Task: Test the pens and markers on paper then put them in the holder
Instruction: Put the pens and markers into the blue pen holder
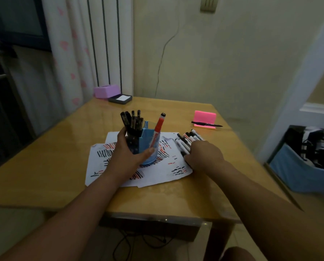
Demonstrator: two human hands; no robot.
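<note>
Head view: on the table (176, 194), scribbled paper (168, 172) lies under the blue holder (147, 141). The left hand (125, 155) curls round the holder. Just right of it, the right hand (204, 155) clasps loose markers (189, 138). A red marker (159, 125) stands inside the holder.

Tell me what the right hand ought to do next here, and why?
Probably pick one marker from the loose markers under the right hand and stroke it on the paper. That pile lies outside the blue holder, which the left hand grips and where a red marker and black pens already stand.
</note>
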